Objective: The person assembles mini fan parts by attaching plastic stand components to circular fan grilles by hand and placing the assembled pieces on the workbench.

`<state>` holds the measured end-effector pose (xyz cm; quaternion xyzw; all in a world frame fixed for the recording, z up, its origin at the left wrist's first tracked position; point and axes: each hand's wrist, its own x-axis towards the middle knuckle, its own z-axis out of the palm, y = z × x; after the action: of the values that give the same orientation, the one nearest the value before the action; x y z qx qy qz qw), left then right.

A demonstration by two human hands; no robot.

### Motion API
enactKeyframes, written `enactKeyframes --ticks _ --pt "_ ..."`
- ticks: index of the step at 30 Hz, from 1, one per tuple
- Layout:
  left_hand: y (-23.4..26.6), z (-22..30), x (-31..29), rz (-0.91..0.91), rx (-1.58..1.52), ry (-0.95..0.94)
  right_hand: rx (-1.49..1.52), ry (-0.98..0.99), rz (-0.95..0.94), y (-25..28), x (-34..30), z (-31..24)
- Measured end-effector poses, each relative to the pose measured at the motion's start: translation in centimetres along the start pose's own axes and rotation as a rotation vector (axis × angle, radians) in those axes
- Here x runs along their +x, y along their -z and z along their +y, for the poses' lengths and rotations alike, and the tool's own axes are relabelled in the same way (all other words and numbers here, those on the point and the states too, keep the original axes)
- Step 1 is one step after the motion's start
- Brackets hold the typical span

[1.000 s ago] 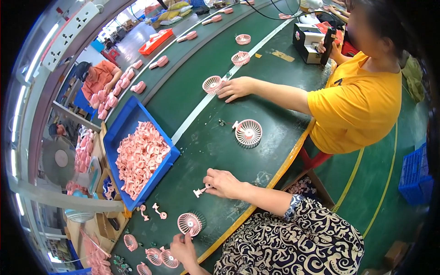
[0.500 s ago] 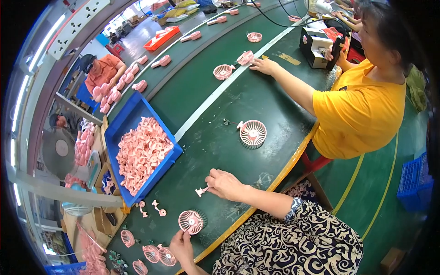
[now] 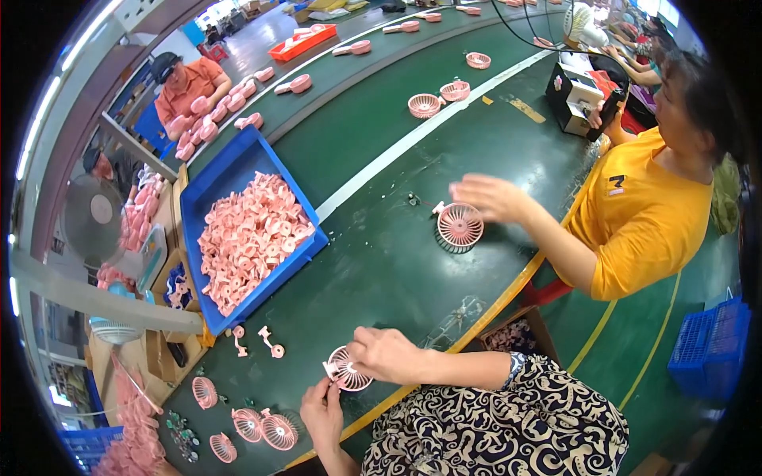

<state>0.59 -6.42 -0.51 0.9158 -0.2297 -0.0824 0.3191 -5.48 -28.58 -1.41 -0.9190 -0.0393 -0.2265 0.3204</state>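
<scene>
Low at the table's near edge, my left hand point(image 3: 322, 414) pinches the rim of a round pink fan cage point(image 3: 349, 382) between thumb and fingertips. My right hand point(image 3: 387, 356) is closed over the top of that cage, its fingertips on a small pink T-ended connector point(image 3: 330, 370) whose end sticks out by my left fingertips. The fingers hide much of the connector and part of the cage. To the left lie two loose pink connectors point(image 3: 272, 343) and several more pink fan cages point(image 3: 279, 431).
A blue tray point(image 3: 305, 258) heaped with small pink parts stands beyond my hands. At right, a co-worker in yellow point(image 3: 647, 214) reaches to another fan cage point(image 3: 460, 225) on the green table. Small dark-green components point(image 3: 184, 436) lie at lower left. A cardboard box point(image 3: 544, 324) sits below the edge.
My right hand has brought the connector down onto the fan cage beside my left hand. The co-worker's hand has moved from the far cages to the nearer one. The view has shifted slightly.
</scene>
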Motion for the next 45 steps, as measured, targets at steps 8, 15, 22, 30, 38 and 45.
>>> enactKeyframes --ticks 8,15,22,30,38,45 --pt "-0.7 -1.1 -0.3 0.03 -0.103 0.073 -0.329 0.035 -0.062 -2.7 -0.8 -1.4" --pt "-1.2 -0.5 -0.9 0.21 0.027 0.042 -0.368 0.02 -0.081 -2.2 -0.6 -2.4" --pt "-1.4 -1.2 -1.1 0.151 -0.036 0.059 -0.328 0.023 -0.066 -2.2 -0.6 -2.3" --pt "-1.3 -0.9 -1.3 0.134 0.021 0.178 -0.292 0.015 -0.06 -2.3 -0.8 -2.2" --pt "-1.0 0.5 -1.4 0.225 0.102 0.086 -0.271 0.005 -0.069 -2.5 -0.5 -2.0" --pt "-1.4 0.1 -1.7 0.212 0.087 0.023 -0.277 0.002 -0.056 -2.2 -1.1 -2.1"
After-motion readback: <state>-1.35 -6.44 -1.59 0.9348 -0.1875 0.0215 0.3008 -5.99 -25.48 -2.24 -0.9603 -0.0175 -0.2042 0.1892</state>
